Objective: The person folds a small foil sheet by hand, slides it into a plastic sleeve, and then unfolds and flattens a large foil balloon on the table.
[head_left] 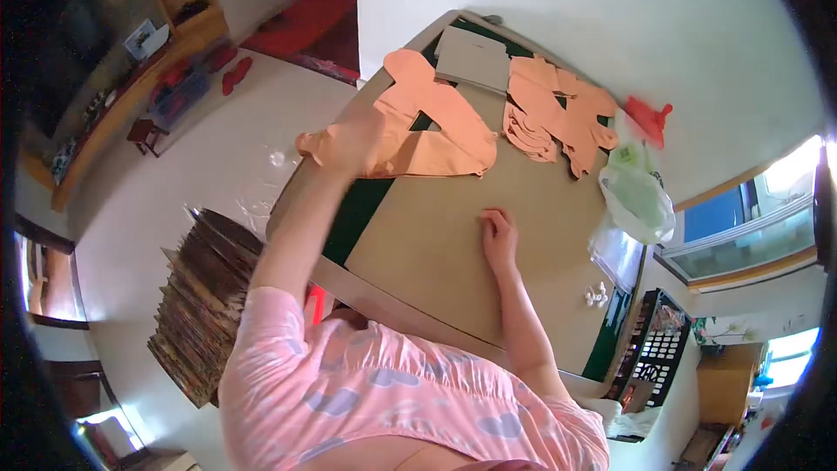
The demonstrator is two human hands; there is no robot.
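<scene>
My left hand (353, 141), blurred by motion, is over the left part of a large orange cut-out sheet (449, 118) at the table's far left; its fingers cannot be made out. My right hand (499, 240) rests on the brown board (436, 240) with its fingers curled together and nothing visible in them. Beyond it, to the right, is a pile of orange cut-out pieces (567, 109) with layered edges. Between the orange sheet and the pile, at the far edge, sits a flat grey-brown stack (472, 59).
Plastic bags (636, 196) and a small white object (596, 295) lie along the table's right side. A black basket (658, 349) stands beyond that edge. On the floor at left is a tall stack of dark sheets (205, 296). A wall borders the far side.
</scene>
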